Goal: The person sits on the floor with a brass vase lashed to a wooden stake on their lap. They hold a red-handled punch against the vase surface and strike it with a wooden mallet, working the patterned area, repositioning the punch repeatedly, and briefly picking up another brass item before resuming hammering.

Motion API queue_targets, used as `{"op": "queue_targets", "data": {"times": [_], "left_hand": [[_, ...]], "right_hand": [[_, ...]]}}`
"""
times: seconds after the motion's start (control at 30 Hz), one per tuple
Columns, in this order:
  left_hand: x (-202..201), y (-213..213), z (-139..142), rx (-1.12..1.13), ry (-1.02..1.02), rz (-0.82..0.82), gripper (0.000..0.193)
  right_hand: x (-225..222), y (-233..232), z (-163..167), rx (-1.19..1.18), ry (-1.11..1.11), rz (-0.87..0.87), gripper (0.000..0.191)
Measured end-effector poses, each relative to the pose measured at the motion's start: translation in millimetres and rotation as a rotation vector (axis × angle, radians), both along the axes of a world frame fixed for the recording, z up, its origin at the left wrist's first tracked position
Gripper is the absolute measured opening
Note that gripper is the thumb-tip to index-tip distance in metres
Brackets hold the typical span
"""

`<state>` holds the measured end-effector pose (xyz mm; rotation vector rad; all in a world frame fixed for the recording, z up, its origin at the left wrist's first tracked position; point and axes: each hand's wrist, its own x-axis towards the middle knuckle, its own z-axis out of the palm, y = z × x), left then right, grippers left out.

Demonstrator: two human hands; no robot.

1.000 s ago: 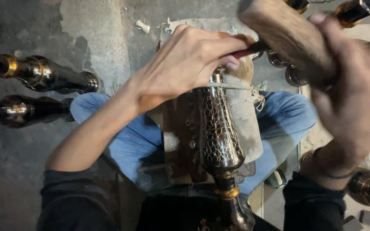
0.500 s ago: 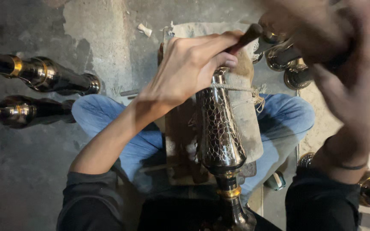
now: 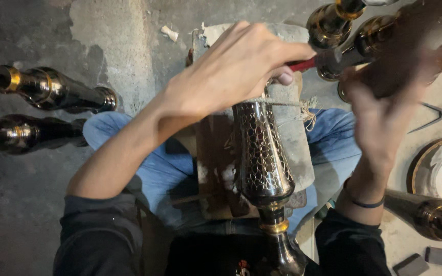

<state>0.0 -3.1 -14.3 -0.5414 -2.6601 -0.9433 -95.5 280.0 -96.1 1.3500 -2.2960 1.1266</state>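
Note:
A dark metal vase [image 3: 262, 153] with a chased honeycomb pattern lies on a padded block [image 3: 297, 148] between my legs in blue jeans, its gold-ringed neck towards me. My left hand [image 3: 236, 71] is at the vase's far end, shut on a thin red-handled punch [image 3: 303, 65]. My right hand [image 3: 384, 117] is off to the right and motion-blurred. It grips a wooden mallet [image 3: 405, 61], which shows only as a brown smear.
Two dark vases with gold bands [image 3: 52, 89] [image 3: 21, 133] lie on the concrete floor at left. More vases [image 3: 333, 18] lie at the top right and one [image 3: 431, 214] at the lower right, beside a round metal plate [image 3: 441, 163]. Metal dividers [image 3: 431, 117] lie on the floor.
My right hand has swung the mallet from high at the top right down towards the punch, blurring as it goes. My left hand stays on the punch at the vase's end.

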Motion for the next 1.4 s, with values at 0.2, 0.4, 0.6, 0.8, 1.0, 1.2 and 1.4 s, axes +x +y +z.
{"op": "queue_targets", "data": {"times": [0.2,0.4,0.6,0.8,1.0,1.2,1.4], "left_hand": [[8.1,-12.2,-1.8,0.036,0.121,-0.046,0.033],[10.3,-16.3,-8.4,0.022,0.193,-0.085,0.035],[11.1,-16.9,-7.1,0.005,0.198,-0.097,0.036],[17.3,-18.6,-10.3,0.013,0.176,-0.111,0.04],[27.5,-19.0,-23.1,0.024,0.233,-0.022,0.027],[35.5,-12.9,-42.8,0.041,0.298,0.109,0.033],[45.5,-6.9,-52.5,0.248,0.33,0.184,0.028]], "right_hand": [[9.8,6.4,-21.9,-0.345,-0.556,0.024,0.082],[0.0,25.4,-4.2,-0.133,-0.185,-0.038,0.072],[7.0,8.8,14.0,-0.232,-0.134,-0.007,0.073],[17.5,-8.4,60.3,0.243,0.205,-0.094,0.075],[24.4,-29.2,88.2,0.092,0.103,-0.004,0.068],[36.2,-53.3,153.2,0.559,0.426,-0.054,0.071],[43.2,-76.3,176.8,0.595,0.458,0.032,0.062]]}}
